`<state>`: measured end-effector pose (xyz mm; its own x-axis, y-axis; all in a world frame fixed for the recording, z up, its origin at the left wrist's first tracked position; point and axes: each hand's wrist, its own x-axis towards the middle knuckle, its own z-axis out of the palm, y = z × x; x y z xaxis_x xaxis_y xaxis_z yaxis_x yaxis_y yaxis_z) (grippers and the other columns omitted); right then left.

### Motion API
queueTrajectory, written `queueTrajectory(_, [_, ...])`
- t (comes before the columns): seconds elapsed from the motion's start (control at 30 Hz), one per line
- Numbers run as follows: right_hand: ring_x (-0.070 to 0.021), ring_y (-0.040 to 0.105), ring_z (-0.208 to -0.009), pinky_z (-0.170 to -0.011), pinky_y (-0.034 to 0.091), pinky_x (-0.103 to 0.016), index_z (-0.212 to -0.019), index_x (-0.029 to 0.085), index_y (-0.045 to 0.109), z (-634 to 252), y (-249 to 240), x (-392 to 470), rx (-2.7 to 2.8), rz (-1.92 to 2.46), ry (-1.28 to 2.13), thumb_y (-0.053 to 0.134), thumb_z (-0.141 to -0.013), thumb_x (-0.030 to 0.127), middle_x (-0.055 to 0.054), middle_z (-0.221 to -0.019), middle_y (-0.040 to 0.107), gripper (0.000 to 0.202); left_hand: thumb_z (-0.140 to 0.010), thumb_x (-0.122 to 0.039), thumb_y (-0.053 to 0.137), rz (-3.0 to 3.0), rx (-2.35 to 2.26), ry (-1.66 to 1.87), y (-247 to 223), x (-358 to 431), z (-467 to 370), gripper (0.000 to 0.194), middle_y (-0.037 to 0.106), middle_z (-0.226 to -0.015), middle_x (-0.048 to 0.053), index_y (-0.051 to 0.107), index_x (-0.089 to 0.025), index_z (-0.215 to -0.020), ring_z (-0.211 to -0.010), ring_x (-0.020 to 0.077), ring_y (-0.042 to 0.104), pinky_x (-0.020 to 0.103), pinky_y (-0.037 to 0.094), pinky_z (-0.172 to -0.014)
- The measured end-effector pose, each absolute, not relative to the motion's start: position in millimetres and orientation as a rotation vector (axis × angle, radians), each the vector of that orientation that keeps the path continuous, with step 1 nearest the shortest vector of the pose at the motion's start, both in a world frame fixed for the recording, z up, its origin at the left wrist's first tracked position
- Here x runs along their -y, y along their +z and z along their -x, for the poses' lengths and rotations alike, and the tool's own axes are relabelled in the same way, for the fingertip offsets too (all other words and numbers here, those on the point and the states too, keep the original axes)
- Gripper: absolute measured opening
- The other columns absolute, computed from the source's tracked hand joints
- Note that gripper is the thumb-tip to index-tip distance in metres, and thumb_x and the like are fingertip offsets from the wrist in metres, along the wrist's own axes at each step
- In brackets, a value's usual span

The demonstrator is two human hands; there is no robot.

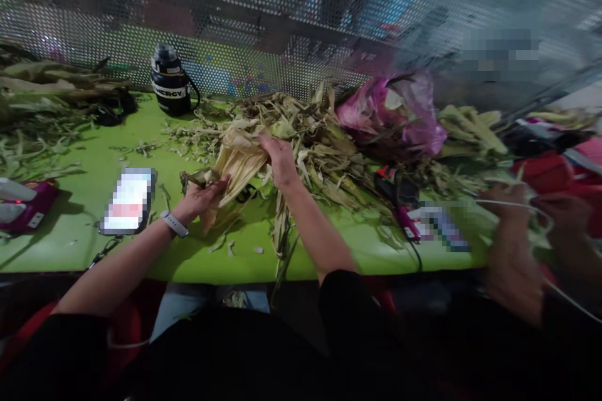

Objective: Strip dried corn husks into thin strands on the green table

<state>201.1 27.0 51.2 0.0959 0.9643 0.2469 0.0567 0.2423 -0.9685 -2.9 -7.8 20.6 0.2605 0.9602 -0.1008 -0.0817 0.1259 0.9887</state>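
Both of my hands are on a pale, dried corn husk above the green table. My left hand, with a grey watch band on its wrist, is closed around the husk's lower left part, by its stalk end. The husk's upper right edge is pinched by my right hand. Between the two hands the leaves lie spread out like a fan. Just behind and to the right lies a heap of loose corn husks, some greenish, some brown.
A black bottle stands at the back before a perforated metal screen. Left are a phone, a purple power socket and more husks. To the right are a pink plastic bag, a dark cable and a co-worker's hands.
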Motion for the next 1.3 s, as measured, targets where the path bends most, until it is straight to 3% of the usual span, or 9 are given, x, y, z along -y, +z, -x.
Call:
queueTrajectory(0.13, [-0.0124, 0.048, -0.050, -0.043, 0.039, -0.026, -0.067, 0.022, 0.054, -196, 47, -29, 1.037, 1.138, 0.966, 0.060, -0.078, 0.061, 0.002, -0.056, 0.049, 0.042, -0.069, -0.049, 0.079, -1.144, -0.947, 0.939, 11, 1, 8, 0.038, 0.071, -0.080, 0.007, 0.075, -0.013, -0.082, -0.069, 0.0167, 0.063, 0.028, 0.053, -0.065])
queueTrajectory(0.4, [-0.0139, 0.052, -0.052, -0.043, 0.042, -0.026, -0.070, 0.023, 0.052, -189, 46, -29, 0.967, 1.134, 0.921, 0.055, -0.077, 0.072, 0.002, -0.054, 0.048, 0.050, -0.063, -0.044, 0.084, -0.932, -0.888, 1.180, 1, -13, 6, 0.045, 0.073, -0.093, 0.004, 0.071, -0.017, -0.098, -0.084, 0.0179, 0.068, 0.027, 0.056, -0.077])
queueTrajectory(0.57, [-0.0131, 0.048, -0.044, -0.041, 0.040, -0.028, -0.065, 0.023, 0.051, -183, 45, -21, 1.127, 1.117, 1.018, 0.055, -0.078, 0.071, 0.003, -0.047, 0.042, 0.050, -0.067, -0.048, 0.080, -0.979, -0.924, 1.114, 0, -11, 3, 0.049, 0.072, -0.096, 0.010, 0.070, -0.013, -0.099, -0.089, 0.0243, 0.068, 0.034, 0.057, -0.079])
queueTrajectory(0.67, [-0.0148, 0.054, -0.050, -0.043, 0.043, -0.029, -0.074, 0.023, 0.055, -186, 48, -19, 1.093, 1.116, 0.920, 0.048, -0.083, 0.070, 0.002, -0.052, 0.046, 0.048, -0.066, -0.044, 0.082, -1.083, -1.062, 1.233, 2, -12, 5, 0.063, 0.066, -0.117, 0.014, 0.061, -0.016, -0.119, -0.113, 0.0284, 0.061, 0.037, 0.053, -0.092])
queueTrajectory(0.77, [-0.0179, 0.062, -0.065, -0.054, 0.051, -0.032, -0.082, 0.023, 0.059, -187, 55, -17, 1.078, 1.094, 0.873, 0.043, -0.087, 0.067, -0.001, -0.061, 0.054, 0.047, -0.066, -0.039, 0.084, -1.296, -0.929, 1.371, 7, -10, 7, 0.079, 0.057, -0.135, 0.011, 0.049, -0.026, -0.135, -0.133, 0.0264, 0.047, 0.038, 0.041, -0.107])
queueTrajectory(0.87, [-0.0190, 0.065, -0.073, -0.063, 0.054, -0.034, -0.081, 0.022, 0.060, -182, 62, -13, 1.096, 1.029, 0.920, 0.043, -0.089, 0.065, -0.003, -0.067, 0.059, 0.046, -0.061, -0.038, 0.086, -1.548, -0.700, 1.090, 13, -3, 5, 0.069, 0.064, -0.123, 0.011, 0.061, -0.022, -0.123, -0.119, 0.0284, 0.057, 0.038, 0.042, -0.104])
queueTrajectory(1.03, [-0.0198, 0.065, -0.086, -0.078, 0.055, -0.037, -0.085, 0.022, 0.063, -176, 64, -6, 1.263, 0.835, 1.013, 0.048, -0.089, 0.061, -0.005, -0.083, 0.066, 0.042, -0.069, -0.044, 0.079, -1.469, -0.825, 1.100, 14, 3, -4, 0.043, 0.064, -0.086, 0.004, 0.065, -0.017, -0.100, -0.077, 0.0177, 0.058, 0.027, 0.047, -0.069])
queueTrajectory(1.17, [-0.0172, 0.062, -0.093, -0.088, 0.053, -0.033, -0.097, 0.026, 0.060, -179, 52, -15, 1.207, 0.927, 0.787, 0.067, -0.080, 0.052, -0.003, -0.096, 0.064, 0.032, -0.069, -0.047, 0.079, -1.288, -0.808, 1.172, 11, -3, -1, 0.041, 0.062, -0.082, 0.002, 0.062, -0.018, -0.092, -0.073, 0.0147, 0.056, 0.025, 0.045, -0.065])
queueTrajectory(1.3, [-0.0159, 0.060, -0.093, -0.090, 0.052, -0.032, -0.102, 0.026, 0.059, -181, 41, -26, 1.212, 1.002, 0.743, 0.069, -0.079, 0.049, -0.002, -0.098, 0.062, 0.034, -0.069, -0.046, 0.079, -1.266, -0.805, 1.163, 9, -7, 1, 0.041, 0.064, -0.085, 0.002, 0.063, -0.018, -0.093, -0.075, 0.0149, 0.057, 0.024, 0.046, -0.066])
